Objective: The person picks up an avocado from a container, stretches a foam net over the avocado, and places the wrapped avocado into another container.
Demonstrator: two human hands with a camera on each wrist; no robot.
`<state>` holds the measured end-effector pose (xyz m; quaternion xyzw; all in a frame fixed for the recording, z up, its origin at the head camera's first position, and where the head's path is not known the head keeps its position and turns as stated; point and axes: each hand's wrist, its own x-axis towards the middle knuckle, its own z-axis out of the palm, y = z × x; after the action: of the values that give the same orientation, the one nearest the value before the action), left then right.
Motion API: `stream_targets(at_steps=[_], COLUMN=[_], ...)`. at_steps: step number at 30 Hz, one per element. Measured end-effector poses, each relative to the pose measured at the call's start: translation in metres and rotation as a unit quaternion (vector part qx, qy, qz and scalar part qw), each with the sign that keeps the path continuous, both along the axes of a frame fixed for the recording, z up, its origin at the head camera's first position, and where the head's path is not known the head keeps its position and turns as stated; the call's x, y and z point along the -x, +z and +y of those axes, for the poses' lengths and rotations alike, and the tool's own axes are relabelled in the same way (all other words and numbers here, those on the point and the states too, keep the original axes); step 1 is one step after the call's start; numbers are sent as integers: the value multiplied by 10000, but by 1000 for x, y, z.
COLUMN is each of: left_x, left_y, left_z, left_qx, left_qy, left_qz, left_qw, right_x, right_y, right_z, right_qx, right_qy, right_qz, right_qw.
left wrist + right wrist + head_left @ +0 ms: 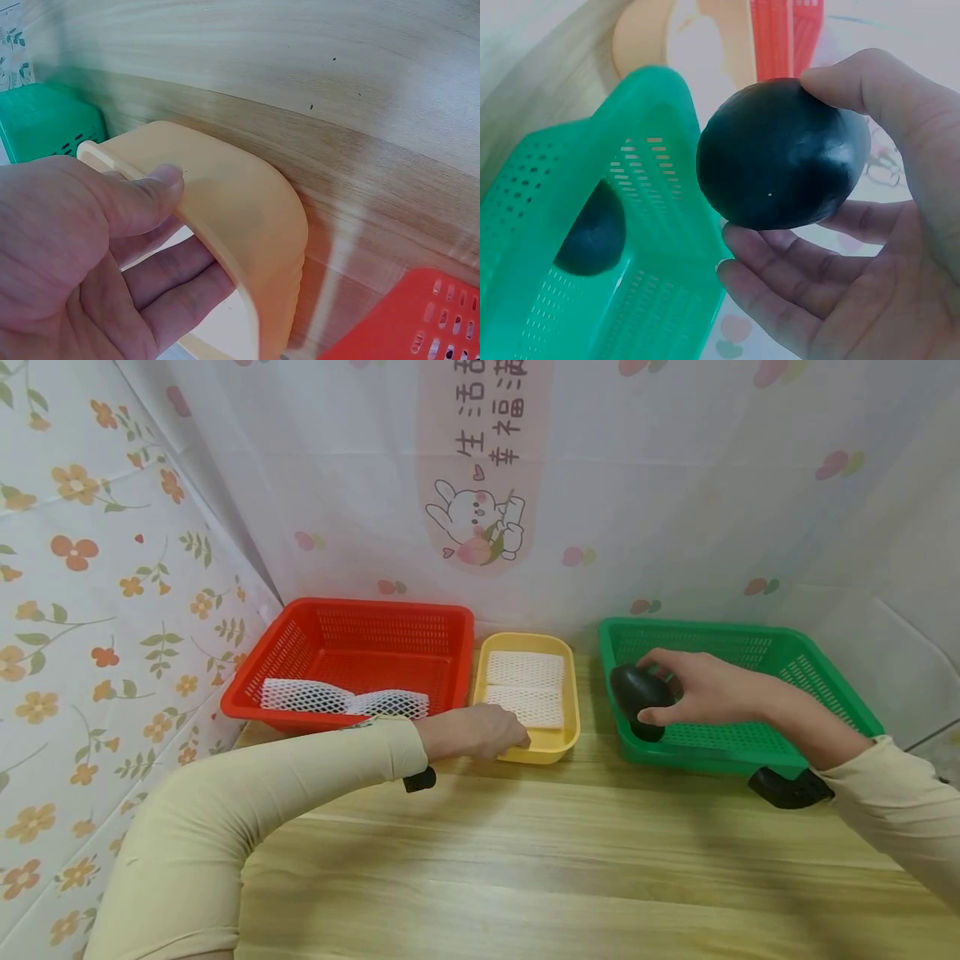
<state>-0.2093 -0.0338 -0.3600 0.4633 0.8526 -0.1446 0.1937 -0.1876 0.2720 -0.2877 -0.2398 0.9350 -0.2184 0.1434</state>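
My right hand [701, 689] holds a smooth, black, egg-shaped fruit [780, 154] between thumb and fingers, over the left side of the green basket [847, 693]. A second black fruit [596, 232] lies inside that basket, partly hidden by its wall in the right wrist view. My left hand [480, 732] grips the near left rim of the yellow box [232, 187], thumb on the outer wall and fingers inside. In the box lie two white foam net sleeves [525, 668], side by side.
To the left stands a red basket [348, 606] with white foam netting [307, 696] along its near side. All three containers are on the wooden table [487, 860], in front of a printed curtain [337, 485]. A floral cloth [97, 610] hangs on the left.
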Motion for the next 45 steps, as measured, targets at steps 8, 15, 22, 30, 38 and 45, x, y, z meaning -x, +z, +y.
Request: stream_targets(at_steps=[8,15,22,30,38,45], left_x=[-1,0,0,0,0,0], left_y=[0,1,0,-1,-3,-2], left_z=[-1,-3,-3,-4,-4,-5], left_qx=[-5,-85,-112,-191,-304,-398], left_qy=[36,72,75,80,57,45], left_qz=[1,-45,-49,-79,-51,-42], left_qw=[10000,9999,9999,9998,9995,9992], right_x=[-4,-7,-16,-24,-30,-36], right_y=[-3,-7,-15,-26,-35,-50], right_z=[-12,-22,-35,-48,-60,-70], right_qx=[85,196,99,-30,-323,-501], right_qy=[163,404,867,1216,1349,1497], right_qz=[54,24,306,448,427,395], right_qw=[9998,9990,9957,9916,9894,9867])
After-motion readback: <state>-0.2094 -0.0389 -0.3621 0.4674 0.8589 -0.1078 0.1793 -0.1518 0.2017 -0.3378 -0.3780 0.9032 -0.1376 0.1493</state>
